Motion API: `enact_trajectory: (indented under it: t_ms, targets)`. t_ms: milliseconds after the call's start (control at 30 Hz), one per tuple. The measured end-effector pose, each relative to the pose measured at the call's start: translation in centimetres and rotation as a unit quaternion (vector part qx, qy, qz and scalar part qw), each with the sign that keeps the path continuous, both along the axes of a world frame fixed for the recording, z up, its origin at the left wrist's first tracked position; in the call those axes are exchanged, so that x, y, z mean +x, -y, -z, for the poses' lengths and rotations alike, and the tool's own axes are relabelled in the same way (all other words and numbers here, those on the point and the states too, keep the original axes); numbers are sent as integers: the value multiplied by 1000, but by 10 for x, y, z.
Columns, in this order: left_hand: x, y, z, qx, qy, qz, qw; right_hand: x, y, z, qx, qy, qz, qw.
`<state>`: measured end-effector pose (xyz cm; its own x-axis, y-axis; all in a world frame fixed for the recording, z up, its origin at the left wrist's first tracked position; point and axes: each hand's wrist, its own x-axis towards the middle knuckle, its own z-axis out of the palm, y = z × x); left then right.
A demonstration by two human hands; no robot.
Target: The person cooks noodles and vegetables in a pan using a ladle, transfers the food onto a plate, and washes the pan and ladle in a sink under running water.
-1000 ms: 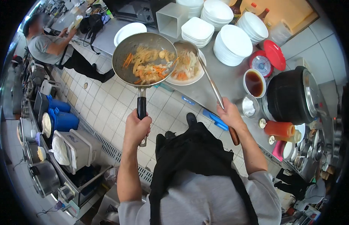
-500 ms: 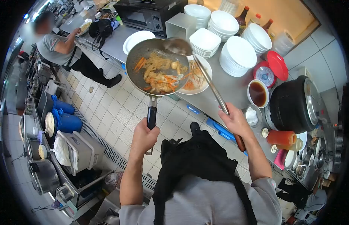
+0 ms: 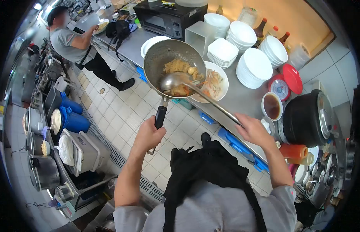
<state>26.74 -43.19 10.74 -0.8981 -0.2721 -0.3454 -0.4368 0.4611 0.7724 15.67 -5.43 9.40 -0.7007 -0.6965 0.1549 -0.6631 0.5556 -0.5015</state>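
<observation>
My left hand point(image 3: 149, 133) grips the black handle of a frying pan point(image 3: 153, 63), held up at the counter's edge. Noodles point(image 3: 177, 66) with orange shreds and pale pieces lie in the pan. My right hand point(image 3: 251, 129) is wrapped round the long handle of a metal ladle point(image 3: 173, 80). The ladle's bowl is down in the pan, over the near part of the food and hiding some of it. Just right of the pan, a white plate point(image 3: 223, 92) on the counter carries similar food, partly covered by the pan's rim and the ladle handle.
Stacks of white bowls point(image 3: 254, 65) and square plates point(image 3: 222, 52) stand on the steel counter. Beyond are a black oven point(image 3: 160, 23) and another white plate point(image 3: 149, 43). A bowl of brown sauce point(image 3: 271, 105) and a black cooker point(image 3: 304, 118) sit rightward. A co-worker point(image 3: 73, 42) stands far left.
The ladle has swung down and left from the pan's far right rim into the food. Its bowl now faces the near side. The view has shifted slightly; both hands keep their grips.
</observation>
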Motion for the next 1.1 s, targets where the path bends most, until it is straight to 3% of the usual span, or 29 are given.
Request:
enact_trajectory:
  t_ms: [133, 300, 600, 833, 933, 1000, 1100]
  targets:
    - [9, 14, -3, -2, 8, -3, 1000, -6, -18, -10, 41, 14, 47, 998]
    - [11, 11, -20, -17, 25, 11, 999, -40, 19, -3, -45, 93, 103, 989]
    - [4, 7, -36, -9, 20, -7, 1000, -25, -33, -10, -7, 59, 18, 998]
    - [12, 0, -58, 20, 51, 12, 998, -51, 29, -11, -85, 153, 97, 980]
    - [11, 0, -63, 61, 64, 7, 996, -56, 30, -10, -82, 153, 53, 983]
    - [10, 2, -65, 76, 70, 4, 995, -56, 13, -7, -76, 42, -44, 995]
    - [5, 8, -67, 67, 68, 8, 995, -48, -22, -30, -7, 50, -24, 998]
